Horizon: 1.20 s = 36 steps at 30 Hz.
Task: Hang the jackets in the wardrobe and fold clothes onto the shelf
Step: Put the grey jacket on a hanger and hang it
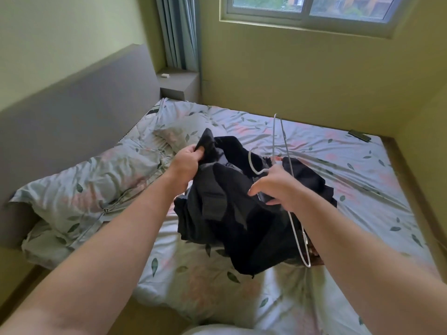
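Bed (350, 170) under a leaf-print sheet, pushed against the far wall and the right wall. Grey headboard (72, 112) along its left edge. Window (309, 10) high in the far wall, curtain (179, 32) gathered in the far left corner of the room. Two pillows (79, 180) in the same print along the left edge, against the headboard. Black jacket (229, 213) bunched over the middle of the bed, held up between both hands and sagging toward the near edge; cannot tell whether its lowest folds touch the sheet. Grey nightstand (179, 83) beyond the bed's far left corner, under the curtain, with a small white thing (165, 75) on top. Left hand (187, 163) clenched in a fist round a top fold of the jacket, on its left side. Right hand (278, 187) over the jacket's right side, fingers curled round the neck of a wire hanger (274, 141) just below the hook. Hanger tilted on end, one shoulder up toward the far edge, the other down by the right forearm, hook pointing left over the fabric. Flat dark object (359, 136) at the bed's far right corner, too small to identify.
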Each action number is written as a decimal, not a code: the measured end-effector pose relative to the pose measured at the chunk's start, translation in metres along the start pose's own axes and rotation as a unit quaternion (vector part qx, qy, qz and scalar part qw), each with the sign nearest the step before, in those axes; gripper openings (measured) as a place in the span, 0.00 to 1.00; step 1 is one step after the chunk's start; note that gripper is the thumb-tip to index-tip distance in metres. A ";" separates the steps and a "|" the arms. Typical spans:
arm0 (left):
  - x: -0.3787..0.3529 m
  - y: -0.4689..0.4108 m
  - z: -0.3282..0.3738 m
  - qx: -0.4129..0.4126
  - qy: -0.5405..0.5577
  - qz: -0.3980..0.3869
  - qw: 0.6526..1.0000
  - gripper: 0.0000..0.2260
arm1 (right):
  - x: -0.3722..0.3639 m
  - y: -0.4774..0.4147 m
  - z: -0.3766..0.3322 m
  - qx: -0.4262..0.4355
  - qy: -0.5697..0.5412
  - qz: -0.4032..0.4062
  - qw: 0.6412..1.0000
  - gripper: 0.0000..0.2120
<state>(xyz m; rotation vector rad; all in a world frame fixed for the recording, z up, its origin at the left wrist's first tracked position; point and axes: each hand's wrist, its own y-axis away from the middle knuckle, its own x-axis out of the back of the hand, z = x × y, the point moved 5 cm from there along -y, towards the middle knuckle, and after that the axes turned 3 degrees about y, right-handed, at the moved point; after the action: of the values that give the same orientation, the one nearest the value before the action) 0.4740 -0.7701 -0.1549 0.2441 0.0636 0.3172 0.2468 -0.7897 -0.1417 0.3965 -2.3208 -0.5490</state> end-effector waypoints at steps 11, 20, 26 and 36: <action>-0.039 0.029 0.067 0.020 0.137 -0.027 0.990 0.13 | -0.017 0.008 0.010 0.140 0.070 0.153 0.976 0.48; -0.029 0.016 0.050 0.043 0.244 0.009 0.969 0.22 | -0.028 0.005 -0.019 0.229 -0.011 0.103 0.968 0.09; 0.027 0.012 -0.027 0.020 0.011 0.164 0.986 0.24 | -0.019 -0.002 -0.030 0.174 -0.132 0.111 0.970 0.11; 0.029 0.059 -0.130 -0.006 -0.189 -0.002 0.982 0.38 | -0.020 0.000 -0.050 0.170 -0.132 0.103 0.971 0.15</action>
<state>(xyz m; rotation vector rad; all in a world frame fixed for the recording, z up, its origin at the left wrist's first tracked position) 0.4702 -0.6768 -0.2668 0.2896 -0.3134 0.2621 0.2960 -0.7954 -0.1201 0.2447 -2.6820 -0.1034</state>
